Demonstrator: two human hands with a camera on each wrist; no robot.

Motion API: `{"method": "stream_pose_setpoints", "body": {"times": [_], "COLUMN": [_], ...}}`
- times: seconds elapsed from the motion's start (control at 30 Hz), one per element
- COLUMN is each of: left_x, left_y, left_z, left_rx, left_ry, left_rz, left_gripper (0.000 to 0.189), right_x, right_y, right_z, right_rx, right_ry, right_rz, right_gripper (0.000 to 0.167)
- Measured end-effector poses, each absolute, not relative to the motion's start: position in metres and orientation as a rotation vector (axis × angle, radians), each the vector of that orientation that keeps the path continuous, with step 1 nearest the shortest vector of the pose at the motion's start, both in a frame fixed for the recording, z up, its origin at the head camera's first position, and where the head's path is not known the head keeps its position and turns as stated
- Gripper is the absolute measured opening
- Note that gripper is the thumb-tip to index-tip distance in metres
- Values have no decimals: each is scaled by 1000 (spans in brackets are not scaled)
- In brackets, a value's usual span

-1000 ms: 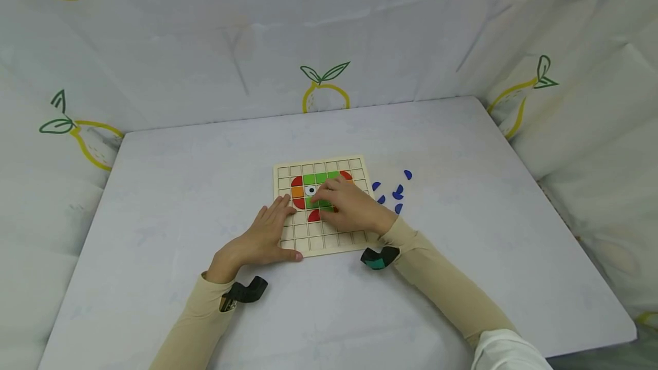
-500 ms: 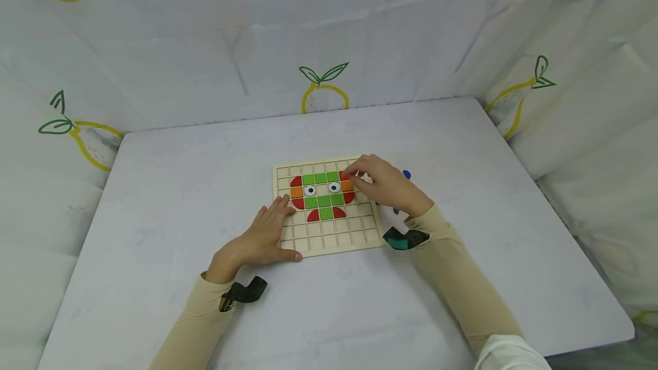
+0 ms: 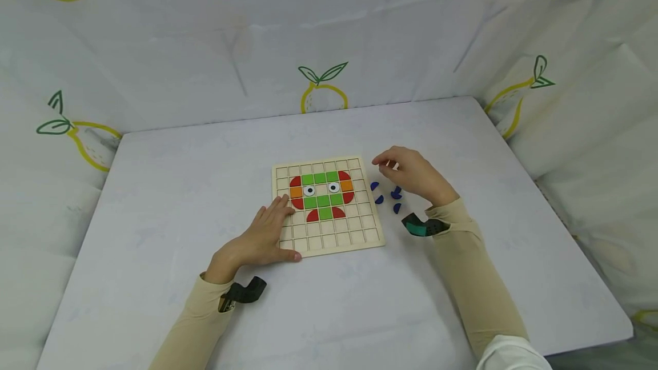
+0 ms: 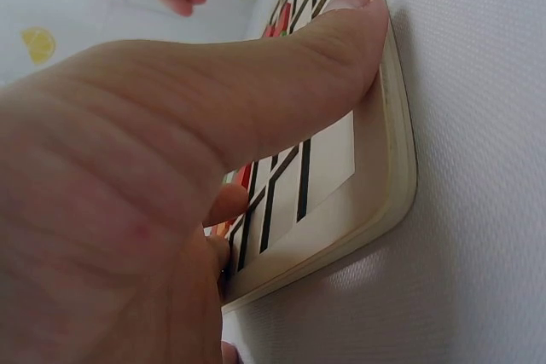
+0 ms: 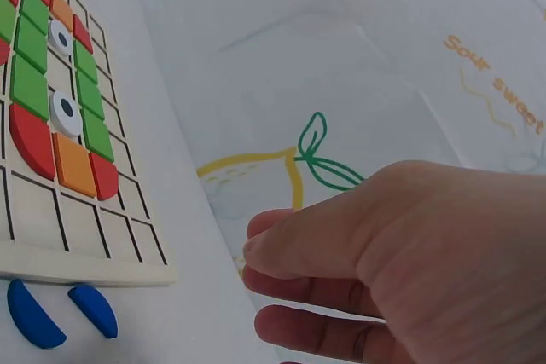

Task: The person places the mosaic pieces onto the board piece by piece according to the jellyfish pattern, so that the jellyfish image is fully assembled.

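Note:
A wooden grid board lies on the table, bearing green squares, red quarter-round pieces, orange squares and two white eye pieces. My left hand rests along the board's left side, fingers stretched over the edge. In the left wrist view its thumb lies on the near border. Beyond the board's right edge hovers my right hand, fingers loosely bent, nothing visible between them. Several blue half-round pieces lie just below it; two blue pieces show in the right wrist view.
The white table reaches well past the board on every side. Behind it hangs a white curtain with lemon drawings, and another curtain side runs along the right.
My right hand has moved from over the board's coloured pieces to the right, out past the board's edge above the blue pieces. The left hand and board have stayed in place.

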State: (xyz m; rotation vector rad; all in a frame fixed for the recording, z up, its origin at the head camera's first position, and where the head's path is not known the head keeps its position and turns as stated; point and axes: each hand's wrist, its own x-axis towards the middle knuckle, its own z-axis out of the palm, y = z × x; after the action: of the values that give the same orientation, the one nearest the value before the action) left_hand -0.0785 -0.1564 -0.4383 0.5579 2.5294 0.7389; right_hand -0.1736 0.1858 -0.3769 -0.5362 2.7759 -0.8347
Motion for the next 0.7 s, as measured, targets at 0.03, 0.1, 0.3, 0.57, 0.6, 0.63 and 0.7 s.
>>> {"method": "stream_pose_setpoints", "body": {"times": [0.03, 0.1, 0.3, 0.57, 0.6, 0.63, 0.7], "left_x": [-78, -78, -79, -79, -79, -79, -79], "left_y": [-156, -156, -155, -156, -156, -156, -156], "left_z": [-438, -438, -440, -441, -441, -441, -440], "left_rx": [555, 556, 545, 551, 552, 554, 552], "left_ry": [2528, 2529, 2524, 2525, 2525, 2525, 2522], "left_rz": [736, 738, 733, 742, 744, 748, 744], "left_gripper": [96, 96, 97, 97, 97, 97, 97], "right_x": [-175, -177, -183, -182, -182, -182, -182], "right_y": [186, 185, 181, 177, 177, 177, 177], "right_z": [-378, -383, -400, -410, -411, -411, -412], "right_rx": [-525, -506, -453, -423, -424, -433, -443], "right_ry": [2763, 2742, 2682, 2640, 2642, 2647, 2656], "right_rz": [-811, -752, -621, -543, -537, -531, -517], "right_gripper": [28, 29, 35, 36, 34, 33, 30]}}
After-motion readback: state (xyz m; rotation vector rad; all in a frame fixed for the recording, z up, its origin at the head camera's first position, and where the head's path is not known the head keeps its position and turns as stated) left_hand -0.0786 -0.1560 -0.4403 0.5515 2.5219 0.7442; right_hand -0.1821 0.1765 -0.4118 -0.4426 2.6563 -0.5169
